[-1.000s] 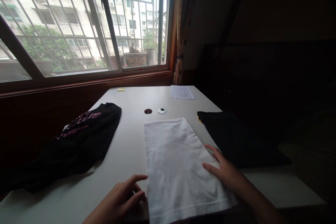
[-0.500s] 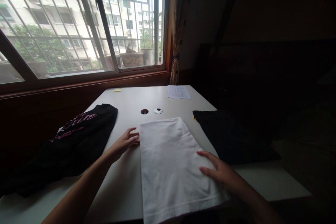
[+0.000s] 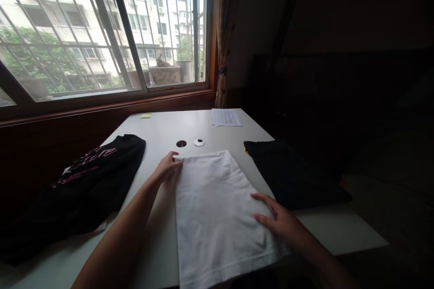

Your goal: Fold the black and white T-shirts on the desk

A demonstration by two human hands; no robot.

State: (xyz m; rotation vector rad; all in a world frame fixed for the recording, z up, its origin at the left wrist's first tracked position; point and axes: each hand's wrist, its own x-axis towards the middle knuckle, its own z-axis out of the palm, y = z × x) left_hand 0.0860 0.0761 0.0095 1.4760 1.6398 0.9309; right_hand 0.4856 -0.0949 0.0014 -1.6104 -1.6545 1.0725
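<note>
A folded white T-shirt [image 3: 217, 216] lies on the white table, its stitched hem toward me and hanging near the table's front edge. At its far left corner, my left hand [image 3: 168, 165] has the fingertips closed on the cloth. My right hand [image 3: 280, 221] rests on the right side of the T-shirt, thumb and fingers spread apart. Faint creases run across the cloth near that hand.
A black garment with pink lettering [image 3: 98, 189] lies at the left. To the right is a dark folded garment [image 3: 288, 176]. Papers [image 3: 227, 117], a yellow note [image 3: 145, 116], a round hole [image 3: 181, 143] and its white cover [image 3: 199, 142] are toward the window.
My left hand has moved forward from beside the T-shirt's left edge to its far left corner and closed there. The right hand stays on the cloth. The view has shifted slightly.
</note>
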